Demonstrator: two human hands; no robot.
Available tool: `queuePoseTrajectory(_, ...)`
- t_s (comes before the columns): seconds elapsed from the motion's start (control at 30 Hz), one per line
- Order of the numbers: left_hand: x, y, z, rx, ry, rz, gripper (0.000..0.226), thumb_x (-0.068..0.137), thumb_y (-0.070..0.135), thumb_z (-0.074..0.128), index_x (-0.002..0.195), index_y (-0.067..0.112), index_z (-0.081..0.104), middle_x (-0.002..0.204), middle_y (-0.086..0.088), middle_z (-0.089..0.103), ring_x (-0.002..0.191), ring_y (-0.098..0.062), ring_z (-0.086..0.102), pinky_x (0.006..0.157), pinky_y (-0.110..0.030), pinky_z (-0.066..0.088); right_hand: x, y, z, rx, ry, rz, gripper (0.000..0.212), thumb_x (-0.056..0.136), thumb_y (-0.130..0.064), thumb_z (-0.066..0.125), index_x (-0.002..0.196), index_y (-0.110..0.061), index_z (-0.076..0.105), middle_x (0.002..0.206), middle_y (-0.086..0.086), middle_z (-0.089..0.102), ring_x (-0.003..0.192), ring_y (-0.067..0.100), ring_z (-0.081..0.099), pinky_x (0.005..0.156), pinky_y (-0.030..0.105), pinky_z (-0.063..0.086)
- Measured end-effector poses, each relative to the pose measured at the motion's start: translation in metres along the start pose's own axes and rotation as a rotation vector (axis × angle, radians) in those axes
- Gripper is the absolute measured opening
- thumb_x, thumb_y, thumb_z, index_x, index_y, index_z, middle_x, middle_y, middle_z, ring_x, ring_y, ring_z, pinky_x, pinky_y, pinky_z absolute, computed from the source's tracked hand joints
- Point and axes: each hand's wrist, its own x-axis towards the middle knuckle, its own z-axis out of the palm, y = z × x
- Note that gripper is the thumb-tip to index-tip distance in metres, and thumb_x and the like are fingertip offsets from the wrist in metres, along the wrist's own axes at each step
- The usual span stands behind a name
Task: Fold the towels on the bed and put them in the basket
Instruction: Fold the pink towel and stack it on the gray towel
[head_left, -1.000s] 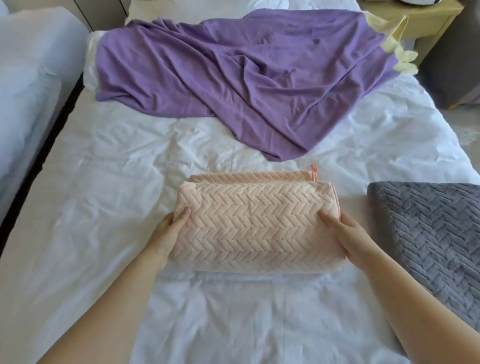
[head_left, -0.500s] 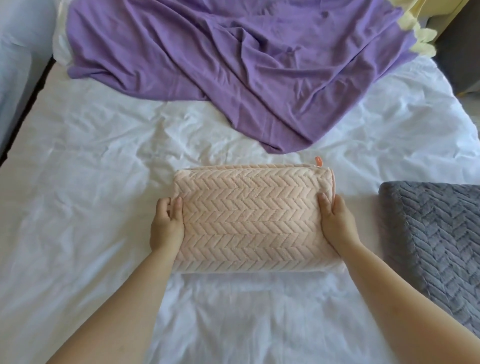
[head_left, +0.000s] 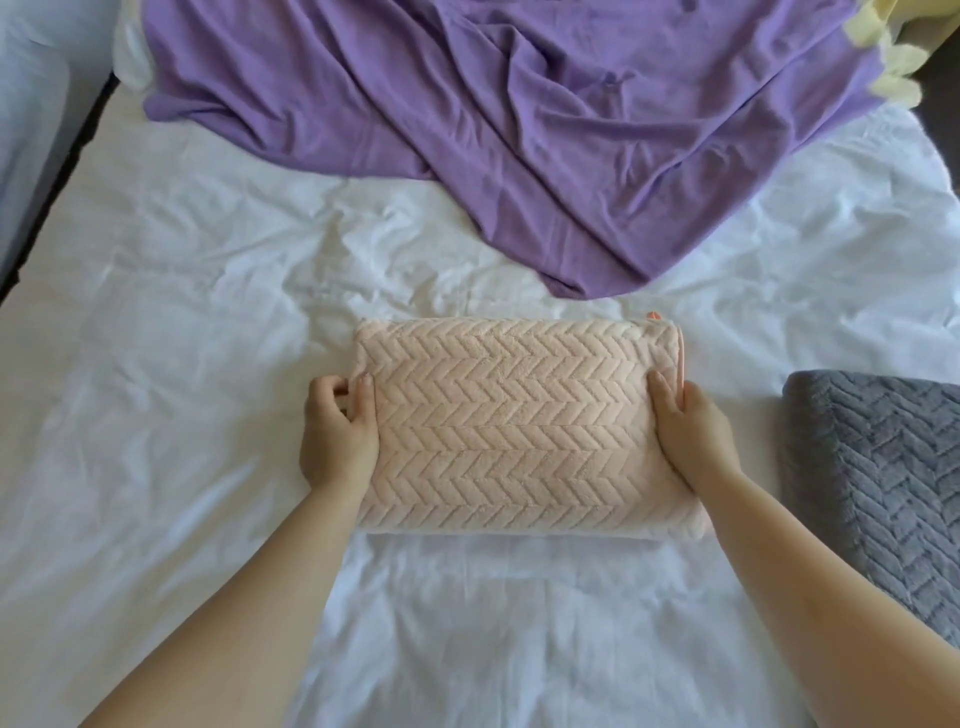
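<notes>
Folded pink towel (head_left: 509, 426) at the middle of the bed (head_left: 208, 364); basket unseen.
My left hand (head_left: 337, 439) and right hand (head_left: 693, 441) pinched its short ends, thumbs on top, likely to keep the layers square for lifting.

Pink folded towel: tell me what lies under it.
The white bedsheet shows all round the pink towel, so it rests on that; anything else beneath is covered.

I'm in a bedroom: before me is a wide bed with a wrinkled white sheet (head_left: 208, 322), a crumpled purple blanket (head_left: 519, 130) across its head, and another white-covered bed (head_left: 31, 145) to its left.
</notes>
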Motion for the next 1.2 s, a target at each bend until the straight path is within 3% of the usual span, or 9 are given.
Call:
queuePoseTrajectory(0.13,-0.013,0.018,-0.01,0.115,0.253,0.694,0.037,0.089,0.031,0.061,0.118,0.008,0.059,0.134,-0.015,0.053,0.125,-0.033,0.048,0.101,-0.043,0.035,-0.027,-0.01,-0.006,-0.033,0.296,-0.276,0.062,0.088,-0.062,0.036,0.136,-0.023,0.037,0.141,0.008,0.043,0.128,0.031,0.04,0.104,0.045,0.031)
queuePoseTrajectory(0.23,-0.019,0.039,0.004,0.366,-0.12,0.952,0.067,0.089,0.062,0.044,0.146,0.028,0.032,0.159,-0.001,0.022,0.146,-0.025,0.018,0.117,-0.048,0.01,-0.041,-0.028,0.004,-0.319,0.201,-0.631,0.064,0.089,-0.066,0.026,0.147,-0.038,0.024,0.159,-0.005,0.016,0.148,0.02,0.005,0.117,0.04,0.006)
queuePoseTrajectory(0.33,-0.005,0.039,0.024,0.637,-0.336,0.804,0.087,0.079,0.085,0.016,0.147,0.041,-0.016,0.159,0.01,-0.018,0.146,-0.019,-0.02,0.116,-0.052,-0.013,-0.031,-0.034,0.018,-0.499,0.042,-0.62,0.067,0.086,-0.075,0.011,0.147,-0.05,-0.001,0.161,-0.008,-0.007,0.145,0.018,-0.021,0.117,0.041,-0.011)
queuePoseTrajectory(0.4,0.008,0.029,0.034,0.742,-0.325,0.71,0.091,0.073,0.091,0.003,0.144,0.041,-0.026,0.156,0.01,-0.026,0.143,-0.017,-0.028,0.114,-0.054,-0.014,-0.017,-0.032,0.026,-0.493,0.012,-0.566,0.07,0.084,-0.077,0.01,0.145,-0.051,-0.009,0.16,-0.006,-0.013,0.144,0.017,-0.023,0.118,0.042,-0.01)
queuePoseTrajectory(0.67,0.012,0.005,0.065,0.797,-0.259,0.679,0.089,0.075,0.087,-0.004,0.146,0.037,-0.023,0.159,0.009,-0.017,0.146,-0.016,-0.017,0.115,-0.055,-0.01,0.008,-0.011,0.057,-0.482,0.003,-0.552,0.071,0.084,-0.079,0.01,0.144,-0.05,-0.014,0.158,-0.009,-0.017,0.144,0.016,-0.025,0.118,0.043,-0.009)
queuePoseTrajectory(0.9,0.015,0.022,0.058,0.824,-0.39,0.618,0.092,0.065,0.089,-0.016,0.141,0.04,-0.032,0.153,0.013,-0.033,0.142,-0.012,-0.029,0.114,-0.052,-0.017,0.011,-0.02,0.05,-0.455,-0.099,-0.518,0.071,0.08,-0.081,0.008,0.141,-0.055,-0.018,0.159,-0.008,-0.018,0.14,0.013,-0.03,0.117,0.041,-0.013)
queuePoseTrajectory(0.97,0.011,0.027,0.044,0.788,-0.407,0.622,0.089,0.07,0.086,-0.012,0.143,0.039,-0.027,0.154,0.012,-0.032,0.141,-0.012,-0.03,0.115,-0.05,-0.017,0.002,-0.026,0.037,-0.419,-0.112,-0.515,0.071,0.081,-0.08,0.01,0.142,-0.054,-0.014,0.158,-0.011,-0.018,0.14,0.012,-0.032,0.116,0.038,-0.016)
queuePoseTrajectory(1.1,-0.024,0.008,0.016,0.663,-0.27,0.467,0.079,0.084,0.069,-0.004,0.151,0.028,-0.013,0.155,0.006,-0.028,0.141,-0.013,-0.03,0.118,-0.045,-0.012,-0.036,-0.017,0.02,-0.4,0.093,-0.481,0.063,0.086,-0.071,-0.002,0.143,-0.048,-0.013,0.157,-0.016,-0.015,0.143,0.01,-0.024,0.117,0.035,-0.014)
queuePoseTrajectory(1.2,-0.042,-0.009,0.01,0.642,-0.257,0.428,0.078,0.085,0.067,0.0,0.151,0.026,-0.009,0.157,0.005,-0.023,0.144,-0.013,-0.022,0.12,-0.045,-0.001,-0.058,0.006,0.025,-0.391,0.021,-0.448,0.062,0.085,-0.071,-0.004,0.141,-0.05,-0.018,0.155,-0.018,-0.019,0.144,0.01,-0.022,0.119,0.036,-0.009)
